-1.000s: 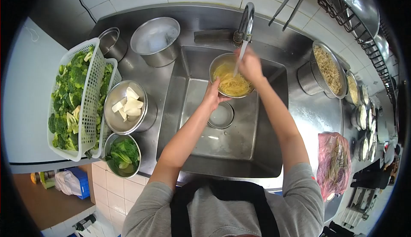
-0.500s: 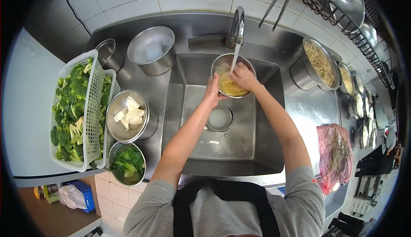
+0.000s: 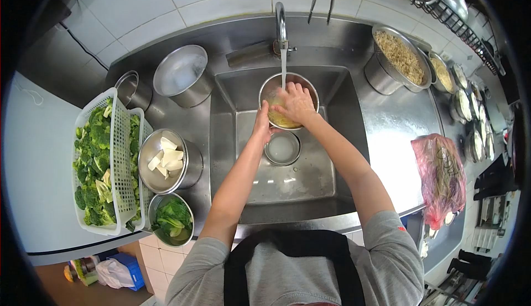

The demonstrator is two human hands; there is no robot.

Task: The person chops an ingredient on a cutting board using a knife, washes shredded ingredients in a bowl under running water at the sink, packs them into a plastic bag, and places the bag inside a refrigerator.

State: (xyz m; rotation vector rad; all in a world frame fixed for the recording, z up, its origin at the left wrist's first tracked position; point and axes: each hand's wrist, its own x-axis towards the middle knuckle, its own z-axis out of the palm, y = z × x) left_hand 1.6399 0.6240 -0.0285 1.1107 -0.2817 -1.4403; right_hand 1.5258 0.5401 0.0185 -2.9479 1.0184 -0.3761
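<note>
A round metal bowl (image 3: 305, 81) is in the upper part of the sink (image 3: 326, 190), under the running faucet (image 3: 280, 23). My left hand (image 3: 263, 124) grips the bowl's lower left side, thumb at the rim. Inside the bowl lie thin yellow strips (image 3: 282, 120) in water; their exact kind I cannot tell. My right hand (image 3: 297, 106) is in the bowl over the strips, its fingers stretched out and apart beside the stream of water (image 3: 284, 65). Part of the strips is hidden beneath it.
To the left are a white basket (image 3: 123, 162) of broccoli, a bowl of white chunks (image 3: 167, 158), a pot of leafy greens (image 3: 172, 217) and a large metal pot (image 3: 193, 91). At right are a colander of brown shreds (image 3: 399, 57) and a pink plastic bag (image 3: 440, 179).
My right hand has lifted slightly and its fingers have spread out from deeper among the yellow strips. My left hand keeps hold of the bowl. The camera view has shifted.
</note>
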